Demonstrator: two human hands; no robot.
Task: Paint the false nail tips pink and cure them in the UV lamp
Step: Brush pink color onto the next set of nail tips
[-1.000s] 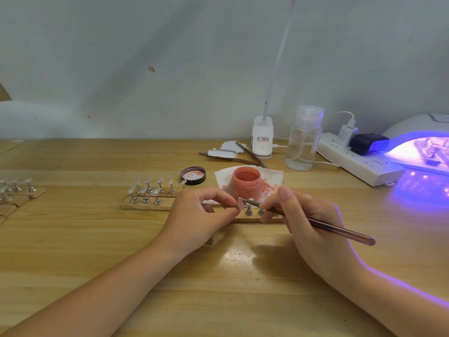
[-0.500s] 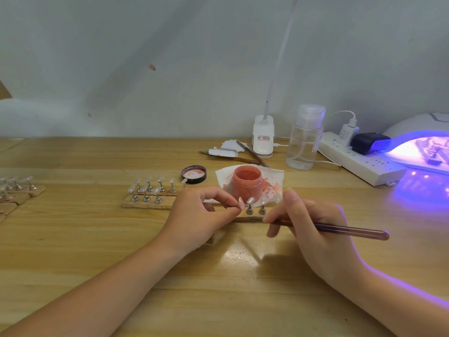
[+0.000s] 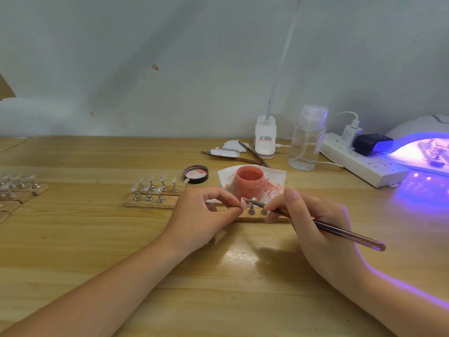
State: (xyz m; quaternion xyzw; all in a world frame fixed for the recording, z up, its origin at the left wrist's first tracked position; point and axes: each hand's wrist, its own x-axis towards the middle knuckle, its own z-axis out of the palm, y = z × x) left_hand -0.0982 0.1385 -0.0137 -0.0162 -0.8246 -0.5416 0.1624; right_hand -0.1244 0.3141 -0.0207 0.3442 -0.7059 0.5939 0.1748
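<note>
Head view: left hand (image 3: 201,215) pinches nail tip (image 3: 243,203), brush (image 3: 315,223) touching it.

jar (image 3: 249,183) on tissue (image 3: 277,177) — lid (image 3: 196,174) left, UV lamp (image 3: 422,147) far right

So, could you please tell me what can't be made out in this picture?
Head view only:
- Left hand: its fingers hide how the nail tip is held.
- UV lamp: cut off by the right edge; glare blurs its contents.
- Brush: bristles too small to judge paint.
</note>
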